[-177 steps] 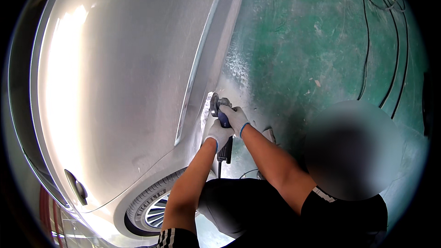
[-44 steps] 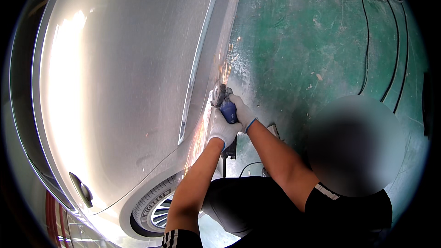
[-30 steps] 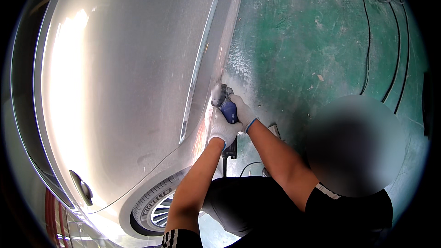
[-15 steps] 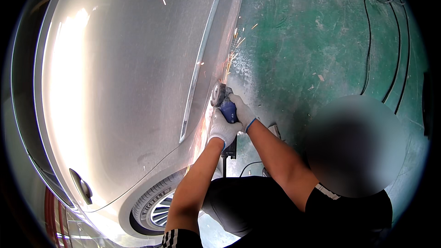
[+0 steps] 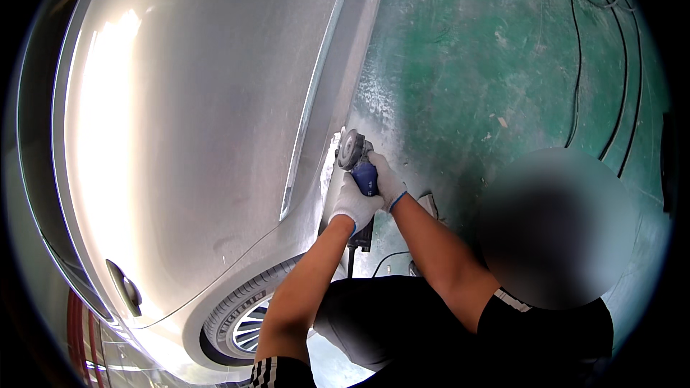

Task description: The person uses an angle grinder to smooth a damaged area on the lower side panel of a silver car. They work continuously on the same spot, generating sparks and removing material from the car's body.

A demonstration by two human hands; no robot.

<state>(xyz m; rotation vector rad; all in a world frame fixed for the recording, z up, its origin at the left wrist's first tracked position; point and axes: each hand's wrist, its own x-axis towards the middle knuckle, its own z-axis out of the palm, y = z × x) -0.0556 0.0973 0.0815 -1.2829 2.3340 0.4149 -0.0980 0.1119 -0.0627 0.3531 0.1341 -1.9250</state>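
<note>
Grinder (image 5: 365, 178) shifted slightly right, sparks gone; left hand (image 5: 355, 204) and right hand (image 5: 389, 181) wrapped around its body.

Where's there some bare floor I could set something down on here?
The widest patch is the green floor between the car sill and the first black cable, bearing a few small scraps. A narrower strip runs between that cable and the second cable. It's crowded at the grinder, gripped by the left hand and right hand close beside the sill.
</note>
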